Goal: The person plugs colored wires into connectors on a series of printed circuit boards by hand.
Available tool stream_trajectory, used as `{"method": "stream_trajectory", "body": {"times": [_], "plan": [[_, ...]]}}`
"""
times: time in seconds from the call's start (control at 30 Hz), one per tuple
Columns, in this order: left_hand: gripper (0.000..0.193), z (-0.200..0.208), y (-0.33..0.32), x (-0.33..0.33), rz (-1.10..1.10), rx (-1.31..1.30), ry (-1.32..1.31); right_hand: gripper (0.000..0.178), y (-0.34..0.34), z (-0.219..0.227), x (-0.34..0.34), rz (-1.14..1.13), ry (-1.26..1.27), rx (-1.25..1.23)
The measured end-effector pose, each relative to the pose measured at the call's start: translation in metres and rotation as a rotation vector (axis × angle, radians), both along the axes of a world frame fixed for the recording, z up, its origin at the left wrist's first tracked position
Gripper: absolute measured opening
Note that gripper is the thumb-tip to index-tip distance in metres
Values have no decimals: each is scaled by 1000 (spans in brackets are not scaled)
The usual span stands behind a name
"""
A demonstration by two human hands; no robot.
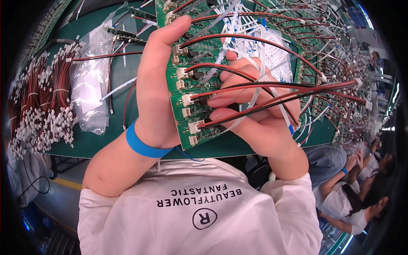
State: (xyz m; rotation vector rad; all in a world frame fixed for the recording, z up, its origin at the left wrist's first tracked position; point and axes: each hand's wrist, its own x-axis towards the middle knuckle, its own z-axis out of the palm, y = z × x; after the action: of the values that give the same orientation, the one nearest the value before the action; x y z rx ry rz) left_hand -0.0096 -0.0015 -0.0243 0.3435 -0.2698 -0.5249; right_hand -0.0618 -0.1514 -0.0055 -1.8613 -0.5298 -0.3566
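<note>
A long green circuit board panel (182, 118) is raised above the table in front of me. Along its left edge my left hand (155, 72) grips it, with the fingers partly hidden behind it. Several white connectors (187, 99) line that edge, and red-and-black wires (250, 88) run from them to the right. My right hand (259, 102) is curled over the panel's right part, thumb and index fingertip close together near the lower end. What lies between those fingertips, if anything, is hidden. Thin whitish flat cables (262, 63) hang across this hand.
Banded bundles of red-and-black wires with white plugs (59, 91) lie on the green table (123, 142) at left, beside a clear plastic bag (91, 80). White flat cables with blue ends (246, 32) pile up behind the panel. More wired boards (316, 63) stand at right. Co-workers (348, 195) sit beyond.
</note>
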Motion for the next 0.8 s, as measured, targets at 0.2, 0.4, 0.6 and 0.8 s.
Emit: {"method": "stream_trajectory", "body": {"times": [0.2,0.4,0.6,0.8], "plan": [[50,-1,1,-2,-25,-31,64,14,4,17,-4,-24,5,-298],[32,22,-6,2,-61,124,263,15,8,11,-4,-95,-125,-179],[39,28,-12,-1,-67,202,353,17,7,16,-3,-98,-203,-189],[41,26,-7,2,-66,187,358,14,0,15,0,-23,-156,-132]]}}
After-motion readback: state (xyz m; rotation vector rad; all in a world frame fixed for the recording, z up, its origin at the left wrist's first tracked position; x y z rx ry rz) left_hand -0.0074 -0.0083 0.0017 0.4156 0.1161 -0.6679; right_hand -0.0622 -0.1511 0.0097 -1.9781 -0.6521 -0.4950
